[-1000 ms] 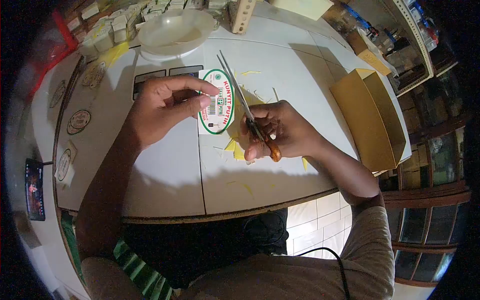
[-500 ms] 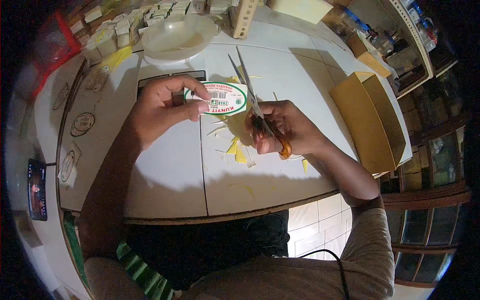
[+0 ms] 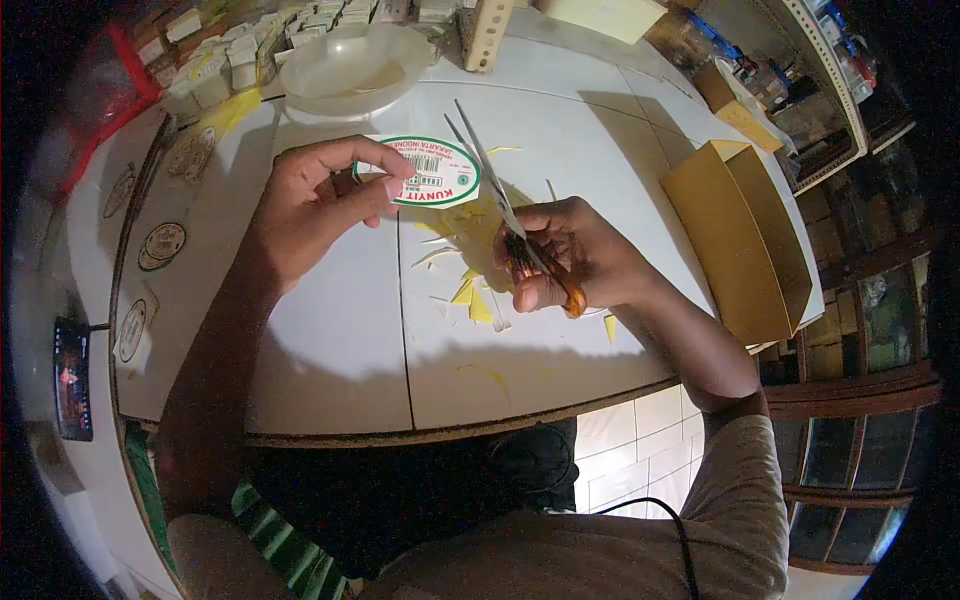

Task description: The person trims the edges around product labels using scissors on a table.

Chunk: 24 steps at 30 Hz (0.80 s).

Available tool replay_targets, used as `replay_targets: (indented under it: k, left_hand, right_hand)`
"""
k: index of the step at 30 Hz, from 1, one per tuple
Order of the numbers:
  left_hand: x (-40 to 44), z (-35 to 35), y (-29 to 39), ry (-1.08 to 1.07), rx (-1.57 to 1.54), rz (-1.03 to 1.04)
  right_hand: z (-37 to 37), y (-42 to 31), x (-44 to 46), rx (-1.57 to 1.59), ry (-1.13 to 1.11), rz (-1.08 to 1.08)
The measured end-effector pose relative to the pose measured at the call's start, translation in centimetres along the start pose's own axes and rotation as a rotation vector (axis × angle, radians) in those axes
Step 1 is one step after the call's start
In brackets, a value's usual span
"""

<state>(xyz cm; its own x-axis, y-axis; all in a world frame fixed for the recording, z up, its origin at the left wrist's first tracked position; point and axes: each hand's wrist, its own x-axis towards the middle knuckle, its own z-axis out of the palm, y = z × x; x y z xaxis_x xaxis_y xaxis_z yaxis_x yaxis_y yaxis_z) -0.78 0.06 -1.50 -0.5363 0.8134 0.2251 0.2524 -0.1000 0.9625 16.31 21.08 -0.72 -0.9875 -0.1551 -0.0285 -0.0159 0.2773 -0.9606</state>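
Between thumb and fingers, my left hand (image 3: 320, 205) pinches an oval label (image 3: 445, 175) with a green border and red print, turned upside down. My right hand (image 3: 570, 255) is closed round the orange-brown handles of a pair of scissors (image 3: 505, 205). The scissor blades are parted and point up, just right of the label's right end. Below the label, yellow and white paper scraps (image 3: 478, 305) lie on the white table (image 3: 340, 370).
A translucent bowl (image 3: 355, 70) stands at the back, beside stacks of labels (image 3: 240, 55). An open cardboard box (image 3: 735, 240) is on the right. Oval labels (image 3: 162, 245) lie at the left. A metal post (image 3: 488, 35) rises at the back.
The label has turned from upright to sideways in my left hand, then shifted slightly up and left. The scissors have opened wider, then narrowed somewhat.
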Motion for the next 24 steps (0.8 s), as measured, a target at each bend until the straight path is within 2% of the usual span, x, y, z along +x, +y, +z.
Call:
replay_targets:
  k: [9, 11, 12, 15, 17, 18, 20, 21, 23, 24]
  left_hand:
    - [0.1, -0.6, -0.1, -0.038, 0.052, -0.025]
    - [0.2, -0.8, -0.4, -0.041, 0.024, -0.01]
    - [0.2, -0.9, -0.5, -0.045, 0.0, 0.007]
    - [0.2, -0.5, -0.3, -0.015, -0.062, 0.0]
    - [0.1, -0.1, -0.4, -0.017, -0.155, 0.011]
    - [0.1, 0.0, -0.4, -0.018, -0.25, 0.018]
    - [-0.1, 0.0, -0.1, -0.027, -0.221, 0.01]
    - [0.0, -0.1, 0.0, -0.036, -0.196, 0.001]
    - [0.1, -0.5, 0.0, -0.049, -0.138, 0.027]
    - [0.1, -0.6, 0.0, -0.061, -0.084, 0.051]
  right_hand:
    - [-0.3, -0.7, 0.0, -0.085, -0.018, 0.053]
    - [-0.5, -1.3, 0.0, -0.111, -0.028, 0.294]
    - [-0.5, -1.4, 0.0, -0.111, -0.03, 0.293]
    - [-0.7, -0.8, 0.0, -0.134, 0.028, 0.225]
    - [-1.1, 1.4, 0.2, -0.095, 0.042, -0.03]
    - [-1.1, 1.3, 0.2, -0.096, 0.042, -0.034]
    - [-1.0, 1.1, 0.1, 0.187, -0.068, 0.026]
    - [-1.2, 1.5, 0.1, 0.186, -0.067, 0.022]
    - [-1.7, 2.5, 0.3, 0.449, -0.245, 0.13]
    - [-1.6, 2.3, 0.3, 0.526, -0.233, 0.119]
